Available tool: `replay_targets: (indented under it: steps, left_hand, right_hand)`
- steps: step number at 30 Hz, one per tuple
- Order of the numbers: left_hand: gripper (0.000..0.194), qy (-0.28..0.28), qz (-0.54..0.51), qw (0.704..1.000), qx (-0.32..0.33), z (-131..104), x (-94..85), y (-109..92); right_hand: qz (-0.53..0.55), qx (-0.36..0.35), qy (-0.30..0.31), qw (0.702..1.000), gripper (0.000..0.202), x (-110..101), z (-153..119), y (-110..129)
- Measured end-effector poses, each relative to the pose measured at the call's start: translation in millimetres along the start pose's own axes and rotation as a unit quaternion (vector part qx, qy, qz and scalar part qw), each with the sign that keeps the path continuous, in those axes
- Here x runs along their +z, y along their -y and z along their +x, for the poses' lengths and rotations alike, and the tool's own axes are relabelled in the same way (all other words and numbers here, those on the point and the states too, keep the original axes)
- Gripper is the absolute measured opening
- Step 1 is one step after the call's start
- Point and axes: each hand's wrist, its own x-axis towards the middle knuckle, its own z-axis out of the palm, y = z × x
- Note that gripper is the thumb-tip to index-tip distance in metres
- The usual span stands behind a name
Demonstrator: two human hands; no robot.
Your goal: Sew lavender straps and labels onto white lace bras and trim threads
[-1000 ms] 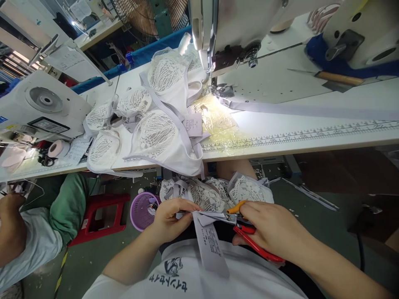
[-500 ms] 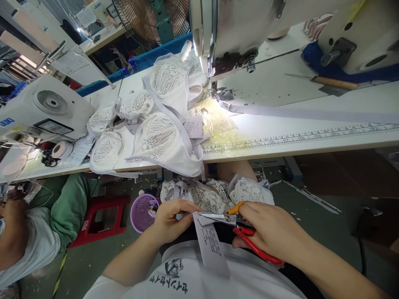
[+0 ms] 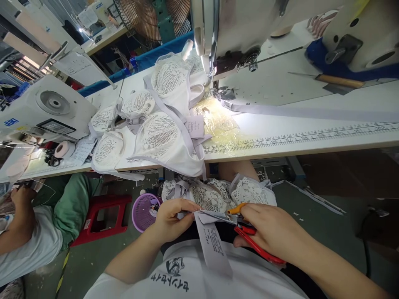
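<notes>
My left hand (image 3: 174,220) pinches the top edge of a pale grey printed care label (image 3: 213,243) between thumb and forefinger. The label hangs down over my white shirt, its upper end folded over. In my right hand (image 3: 264,224) are scissors (image 3: 249,238) with red and orange handles. Their blades point left and lie at the label's folded top, close to my left fingertips; whether they cut into it cannot be seen. White lace bras (image 3: 212,197) rest on my lap just beyond both hands.
More lace bras (image 3: 158,139) are piled on the white sewing table (image 3: 280,133), beside a sewing machine (image 3: 230,37). A wooden-handled tool (image 3: 339,81) lies right of the needle. Below stand a purple basket (image 3: 141,214) and a red stool (image 3: 102,216). A co-worker (image 3: 34,232) sits left.
The scissor blades look narrower and darker at the label's top than before. Both hands have kept nearly the same place, and the whole view has shifted slightly.
</notes>
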Motion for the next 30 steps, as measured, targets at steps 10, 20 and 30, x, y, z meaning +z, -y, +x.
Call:
replay_targets:
  steps: [10,20,30]
  left_hand:
    - [0.015,0.003,0.018,1.0,-0.004,3,-1.9,-3]
    - [0.011,0.068,0.155,0.981,-0.1,32,15.2,-8]
    - [0.089,0.062,0.357,0.932,0.012,-20,18.8,23]
  right_hand:
    - [0.051,0.011,-0.073,0.996,0.039,-12,1,1]
    - [0.272,0.066,-0.191,0.941,0.011,1,7,31]
    - [0.302,0.181,-0.29,0.89,0.019,-51,16,22]
